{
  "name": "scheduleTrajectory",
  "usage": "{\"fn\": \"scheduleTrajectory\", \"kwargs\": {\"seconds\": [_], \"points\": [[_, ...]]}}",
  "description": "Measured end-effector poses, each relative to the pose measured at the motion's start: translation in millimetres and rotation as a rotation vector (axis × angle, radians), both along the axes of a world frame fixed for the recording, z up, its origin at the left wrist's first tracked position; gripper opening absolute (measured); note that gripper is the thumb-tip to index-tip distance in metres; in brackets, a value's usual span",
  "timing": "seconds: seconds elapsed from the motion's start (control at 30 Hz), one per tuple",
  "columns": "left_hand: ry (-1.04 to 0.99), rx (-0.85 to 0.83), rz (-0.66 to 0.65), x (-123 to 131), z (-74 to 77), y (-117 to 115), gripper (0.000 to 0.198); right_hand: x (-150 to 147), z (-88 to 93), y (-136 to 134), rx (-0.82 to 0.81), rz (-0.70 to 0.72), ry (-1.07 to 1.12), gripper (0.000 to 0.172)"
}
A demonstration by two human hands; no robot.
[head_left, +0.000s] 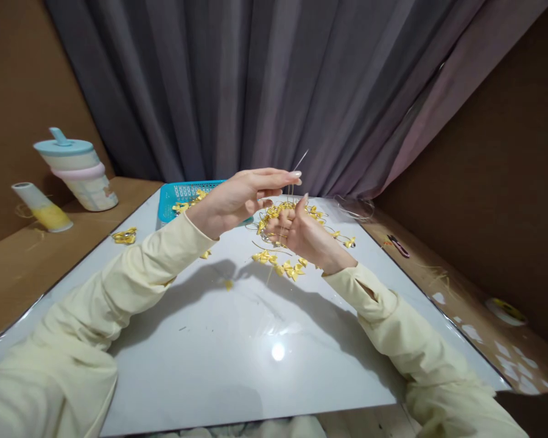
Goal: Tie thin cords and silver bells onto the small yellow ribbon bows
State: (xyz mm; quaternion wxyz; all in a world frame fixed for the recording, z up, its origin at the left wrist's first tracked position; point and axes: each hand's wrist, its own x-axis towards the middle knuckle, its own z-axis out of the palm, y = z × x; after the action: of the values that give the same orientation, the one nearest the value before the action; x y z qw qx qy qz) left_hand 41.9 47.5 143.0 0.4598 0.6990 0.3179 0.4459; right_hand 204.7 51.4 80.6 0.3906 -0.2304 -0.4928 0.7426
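Observation:
My left hand (246,198) is raised over the table, its fingertips closed on a thin needle (302,159) that slants up and to the right. Fine yellowish threads run down from these fingertips towards my right hand (304,237). That hand has its thumb raised apart, while its other fingers curl loosely around a yellowish thread. A strand of yellow ribbon flowers (281,266) shows just below the right hand; whether it hangs or rests on the table cannot be told. Behind the hands lies a heap of yellow flowers on threads (317,213), partly hidden by my right fingers.
A blue basket (168,204) with yellow flowers stands behind my left forearm. A yellow bundle (125,236) lies left on the white table (201,371). Further left are a lidded cup (84,173) and a thread cone (50,214). Snips (398,246) and a spool (506,311) lie right.

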Motion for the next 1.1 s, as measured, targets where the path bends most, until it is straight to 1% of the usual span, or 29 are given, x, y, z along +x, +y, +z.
{"fn": "scheduleTrajectory", "kwargs": {"seconds": [0.03,0.1,0.17,0.23,0.3,0.37,0.4,0.43,0.5,0.57,0.63,0.7,0.8,0.87,0.9,0.97,1.03,1.1], "points": [[0.027,0.060,0.020,-1,1.2,1,0.026,-4,1.6,-2,0.014,0.027,0.009,0.053],[0.062,0.139,0.058,-5,3.6,4,0.026,-8,2.5,-8,0.052,0.123,0.007,0.060],[0.032,0.127,0.076,-9,6.6,5,0.025,-9,0.4,-14,0.132,0.216,-0.007,0.056],[-0.074,0.031,0.067,-14,10.4,7,0.021,-8,-3.1,-21,0.201,0.272,-0.004,0.042],[-0.239,-0.103,0.041,-21,14.3,8,0.017,-7,-6.3,-26,0.202,0.285,0.022,0.029],[-0.373,-0.208,0.042,-30,17.1,11,0.013,-7,-8.7,-29,0.153,0.289,0.045,0.026],[-0.393,-0.225,0.065,-34,17.7,13,0.012,-8,-9.8,-30,0.125,0.289,0.050,0.027],[-0.374,-0.217,0.089,-39,17.6,15,0.013,-9,-11.1,-30,0.102,0.286,0.056,0.028],[-0.282,-0.146,0.130,-49,15.4,19,0.017,-11,-14.4,-29,0.073,0.282,0.069,0.030],[-0.212,-0.095,0.151,-57,10.8,23,0.021,-13,-18.6,-29,0.062,0.283,0.094,0.030],[-0.188,-0.072,0.178,-65,4.9,27,0.024,-15,-22.4,-29,0.051,0.295,0.112,0.030],[-0.170,-0.050,0.200,-72,-1.2,31,0.027,-16,-24.7,-30,0.032,0.317,0.100,0.028],[-0.063,0.024,0.213,-84,-9.2,38,0.033,-17,-25.4,-33,0.002,0.351,0.070,0.024],[-0.033,0.066,0.237,-91,-12.9,42,0.032,-18,-25.3,-34,-0.018,0.356,0.060,0.022],[-0.060,0.065,0.255,-94,-14.0,42,0.029,-18,-25.3,-35,-0.028,0.355,0.048,0.022],[-0.203,0.018,0.320,-99,-14.9,39,0.022,-18,-25.8,-35,-0.043,0.356,0.002,0.022],[-0.402,-0.059,0.415,-103,-14.5,29,0.015,-19,-26.2,-35,-0.032,0.353,-0.080,0.024],[-0.519,-0.123,0.489,-109,-14.9,14,0.010,-21,-25.3,-38,0.015,0.324,-0.195,0.030]]}}
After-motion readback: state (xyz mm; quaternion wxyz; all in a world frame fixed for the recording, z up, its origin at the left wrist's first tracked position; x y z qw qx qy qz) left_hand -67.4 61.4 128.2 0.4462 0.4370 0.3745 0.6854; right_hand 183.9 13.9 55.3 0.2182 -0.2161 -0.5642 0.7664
